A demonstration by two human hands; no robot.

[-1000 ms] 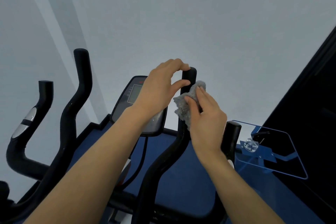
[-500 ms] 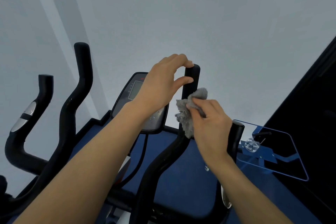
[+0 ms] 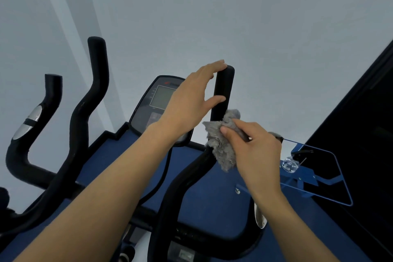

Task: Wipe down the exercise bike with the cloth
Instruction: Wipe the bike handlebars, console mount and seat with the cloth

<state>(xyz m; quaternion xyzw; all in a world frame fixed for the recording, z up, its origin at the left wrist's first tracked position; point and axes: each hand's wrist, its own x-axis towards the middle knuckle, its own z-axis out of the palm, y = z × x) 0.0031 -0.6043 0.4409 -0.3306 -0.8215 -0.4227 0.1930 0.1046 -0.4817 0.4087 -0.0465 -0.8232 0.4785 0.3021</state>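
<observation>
The right hand (image 3: 257,155) pinched the grey cloth (image 3: 223,144) against the upright black handlebar (image 3: 222,91) of the exercise bike (image 3: 165,208), just below the left hand (image 3: 191,102). That left hand was spread open beside the bar's top, fingertips touching it, in front of the console (image 3: 157,102)

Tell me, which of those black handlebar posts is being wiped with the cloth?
The tall post right of the screen: the grey cloth presses against it. The two posts at far left are untouched.

Pale grey-white wall (image 3: 255,17) in soft light — blue floor (image 3: 212,193) below, dark panel (image 3: 361,123) at right.
</observation>
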